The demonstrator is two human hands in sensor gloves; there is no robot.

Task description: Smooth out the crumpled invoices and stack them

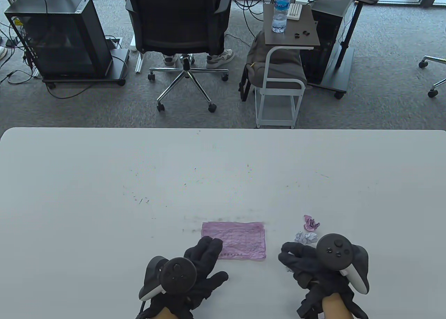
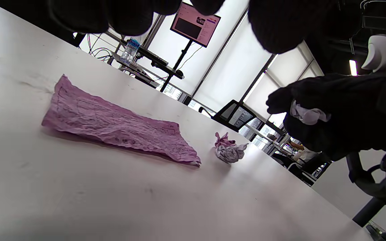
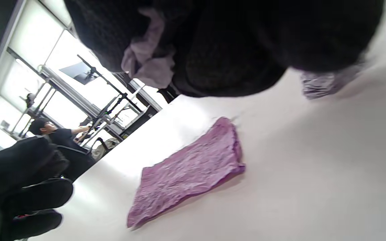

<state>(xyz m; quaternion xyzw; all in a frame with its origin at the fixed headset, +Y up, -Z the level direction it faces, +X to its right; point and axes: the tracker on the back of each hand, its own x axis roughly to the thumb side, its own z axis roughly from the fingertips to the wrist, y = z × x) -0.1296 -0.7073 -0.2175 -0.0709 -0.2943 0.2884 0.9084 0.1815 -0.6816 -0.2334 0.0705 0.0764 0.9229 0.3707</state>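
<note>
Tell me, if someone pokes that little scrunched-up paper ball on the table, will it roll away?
Probably only a little. The crumpled ball is lumpy with jutting folds, so it would likely wobble or skid rather than roll smoothly. It looks like thin paper, like the flattened pink invoice, so it is likely very light and easily squashed.

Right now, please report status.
Right hand grips white crumpled invoice. Left hand open beside flattened pink invoice. Two crumpled balls wait right.
</note>
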